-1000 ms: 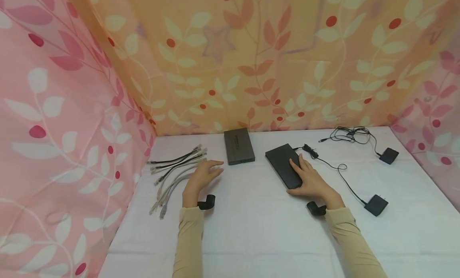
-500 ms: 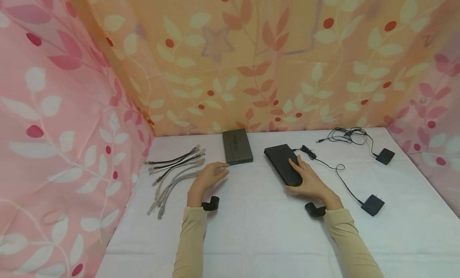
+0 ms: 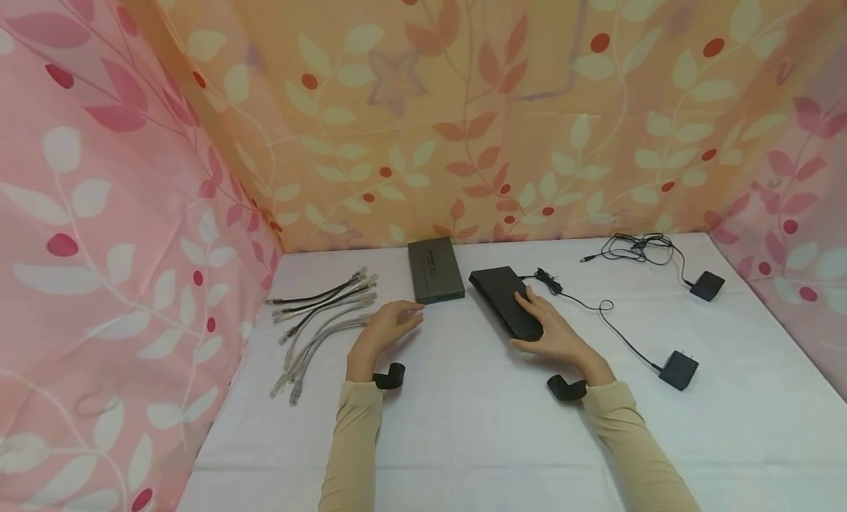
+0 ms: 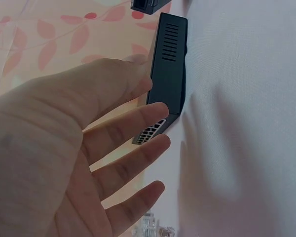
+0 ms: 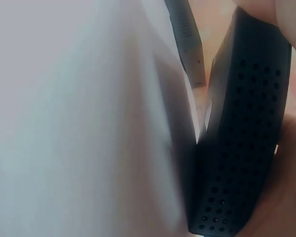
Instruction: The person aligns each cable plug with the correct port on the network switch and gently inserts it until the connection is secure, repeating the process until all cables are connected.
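Observation:
My right hand (image 3: 559, 339) grips the flat black router (image 3: 499, 295) at its near end, thumb on the near edge and fingers over the right side. In the right wrist view the router's end face (image 5: 246, 118) shows rows of round vent holes. A thin cord runs from its far end to a power adapter (image 3: 678, 370). Near the front of a grey network switch (image 3: 437, 271) hovers my left hand (image 3: 386, 329), holding nothing. Its fingers are spread and slightly bent in the left wrist view, where the switch's slotted side (image 4: 167, 74) lies just beyond them.
Several short black and grey network cables (image 3: 324, 321) lie left of the left hand. A second power adapter (image 3: 706, 285) with a coiled cord (image 3: 638, 249) is at the back right. Patterned cloth (image 3: 370, 129) walls the white table (image 3: 476, 438) behind and on both sides.
The right hand has shifted left with the router, bringing it closer to the switch; its cord and adapter followed slightly. The left hand has moved right, away from the cables toward the switch.

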A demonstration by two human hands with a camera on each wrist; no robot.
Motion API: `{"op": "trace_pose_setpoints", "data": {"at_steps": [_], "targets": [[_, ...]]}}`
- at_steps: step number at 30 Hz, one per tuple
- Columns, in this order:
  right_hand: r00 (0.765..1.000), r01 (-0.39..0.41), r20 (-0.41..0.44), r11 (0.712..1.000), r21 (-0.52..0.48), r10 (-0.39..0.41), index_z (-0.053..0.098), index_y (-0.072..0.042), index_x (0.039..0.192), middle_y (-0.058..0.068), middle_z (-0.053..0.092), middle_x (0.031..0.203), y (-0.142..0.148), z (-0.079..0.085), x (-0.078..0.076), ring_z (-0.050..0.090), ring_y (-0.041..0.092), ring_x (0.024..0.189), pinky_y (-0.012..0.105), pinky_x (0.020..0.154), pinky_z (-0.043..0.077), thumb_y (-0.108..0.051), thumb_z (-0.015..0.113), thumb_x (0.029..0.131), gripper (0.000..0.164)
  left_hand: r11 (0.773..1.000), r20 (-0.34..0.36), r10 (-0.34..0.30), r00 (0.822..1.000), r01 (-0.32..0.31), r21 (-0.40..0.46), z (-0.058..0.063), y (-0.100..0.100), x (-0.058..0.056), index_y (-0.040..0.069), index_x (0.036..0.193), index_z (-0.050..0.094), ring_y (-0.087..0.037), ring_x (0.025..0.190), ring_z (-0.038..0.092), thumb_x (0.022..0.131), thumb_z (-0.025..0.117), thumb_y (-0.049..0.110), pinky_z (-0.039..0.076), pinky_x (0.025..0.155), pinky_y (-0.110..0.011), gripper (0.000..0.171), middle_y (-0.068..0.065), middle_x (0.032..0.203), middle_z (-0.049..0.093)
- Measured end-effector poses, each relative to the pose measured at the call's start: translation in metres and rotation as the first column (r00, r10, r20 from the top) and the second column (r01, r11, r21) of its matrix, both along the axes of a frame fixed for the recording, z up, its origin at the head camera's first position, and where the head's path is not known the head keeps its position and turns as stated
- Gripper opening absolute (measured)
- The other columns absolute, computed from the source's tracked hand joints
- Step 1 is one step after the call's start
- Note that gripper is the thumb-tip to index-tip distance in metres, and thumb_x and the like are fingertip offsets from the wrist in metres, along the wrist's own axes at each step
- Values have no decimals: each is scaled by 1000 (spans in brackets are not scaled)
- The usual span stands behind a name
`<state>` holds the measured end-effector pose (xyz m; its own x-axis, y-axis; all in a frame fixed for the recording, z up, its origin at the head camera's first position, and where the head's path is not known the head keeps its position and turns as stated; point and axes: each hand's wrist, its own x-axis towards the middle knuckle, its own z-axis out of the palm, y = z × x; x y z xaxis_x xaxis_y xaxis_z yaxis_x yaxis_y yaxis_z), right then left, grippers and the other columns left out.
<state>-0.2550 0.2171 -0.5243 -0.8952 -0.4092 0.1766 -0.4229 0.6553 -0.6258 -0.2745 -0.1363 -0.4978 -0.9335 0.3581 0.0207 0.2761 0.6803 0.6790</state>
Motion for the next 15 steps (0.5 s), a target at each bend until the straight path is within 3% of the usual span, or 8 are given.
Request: {"op": "trace_pose_setpoints", "data": {"at_steps": [10, 15], "targets": [[997, -53, -53, 998, -24, 51, 31, -8, 145, 13, 20, 153, -9, -5, -7, 21, 39, 137, 61, 102, 25, -42, 77, 71, 94, 999, 11, -20, 1000, 20, 51, 1, -2, 1, 9, 121, 62, -28, 124, 47, 91, 59, 25, 34, 104, -44, 34, -8, 126, 58], [996, -69, -56, 997, -34, 67, 31, -9, 145, 12, 20, 153, -13, -4, -7, 20, 37, 138, 60, 103, 24, -41, 77, 71, 93, 992, 29, -37, 999, 33, 125, -1, 15, 2, 9, 124, 59, -26, 121, 50, 91, 59, 27, 38, 102, -42, 37, -7, 127, 58]]}}
